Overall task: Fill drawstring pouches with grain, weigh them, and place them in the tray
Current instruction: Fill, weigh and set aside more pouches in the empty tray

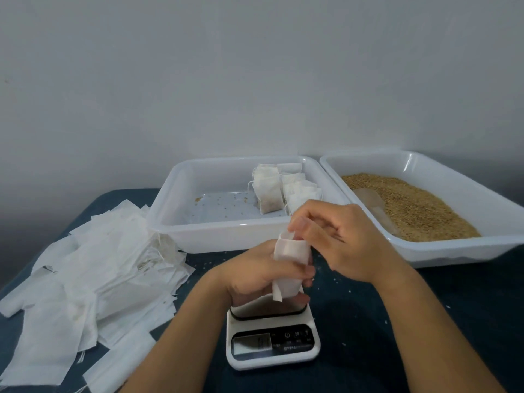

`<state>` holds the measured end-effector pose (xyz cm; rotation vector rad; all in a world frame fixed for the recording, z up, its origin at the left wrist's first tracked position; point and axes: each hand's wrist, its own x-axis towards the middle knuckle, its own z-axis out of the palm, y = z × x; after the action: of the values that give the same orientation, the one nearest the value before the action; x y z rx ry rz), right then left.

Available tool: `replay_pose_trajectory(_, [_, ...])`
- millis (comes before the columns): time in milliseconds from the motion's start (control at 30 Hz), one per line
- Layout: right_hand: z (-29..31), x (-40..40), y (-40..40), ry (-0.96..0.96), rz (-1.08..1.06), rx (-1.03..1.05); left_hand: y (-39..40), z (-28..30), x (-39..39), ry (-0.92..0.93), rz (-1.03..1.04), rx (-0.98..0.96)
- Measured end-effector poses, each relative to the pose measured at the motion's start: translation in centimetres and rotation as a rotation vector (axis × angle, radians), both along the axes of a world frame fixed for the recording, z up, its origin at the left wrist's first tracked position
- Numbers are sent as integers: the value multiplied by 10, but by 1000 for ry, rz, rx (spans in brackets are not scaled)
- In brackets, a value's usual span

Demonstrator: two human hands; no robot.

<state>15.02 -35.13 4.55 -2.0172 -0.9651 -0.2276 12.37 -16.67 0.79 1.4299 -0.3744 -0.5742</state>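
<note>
Head view: at lower centre of the frame the left hand (255,275) curls its fingers (307,270) round the body of a white drawstring pouch (289,263), held just above the platform of a digital kitchen scale (272,340), while the right hand (337,239) pinches the pouch's top edge with its fingertips. The pouch looks like thin, soft non-woven fabric, light and floppy, so it probably buckles unless it is cupped round the body; the mouth or the cord is likely the sound place to take it, kept upward lest grain spill. Whether it holds grain yet, I cannot tell. At centre, the white tray (175,194) holds a cluster of filled pouches (283,185) standing in its right part, with stray kernels on its floor. At right, a second tray (482,194) holds loose grain (419,205) and what seems a pale scoop (374,202) lying in it. At left, a heap of empty pouches (85,273) sprawls on the dark tabletop (397,321).
</note>
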Motion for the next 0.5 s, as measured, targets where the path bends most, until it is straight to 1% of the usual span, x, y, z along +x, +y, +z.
replay_pose_trajectory(67, [1,14,-11,-28,-168,69,-2,-8,1,6,89,6])
replay_pose_trajectory(167, [2,51,-40,-65,-593,79,-5,-11,0,-27,169,108])
replay_pose_trajectory(233, [3,77,-67,27,-801,-30,-8,-10,-1,-56,187,181])
replay_pose_trajectory(267, [4,87,-79,99,-863,-141,-10,-9,-2,-76,187,215])
replay_pose_trajectory(333, [3,103,-95,235,-922,-412,-13,-8,-3,-122,195,278])
replay_pose_trajectory(400, [-1,110,-98,338,-920,-616,-18,-7,-3,-142,218,301])
replay_pose_trajectory(433, [-5,113,-98,371,-908,-676,-20,-7,-4,-143,224,297])
replay_pose_trajectory(500, [-14,118,-95,405,-891,-733,-23,-7,-6,-139,219,277])
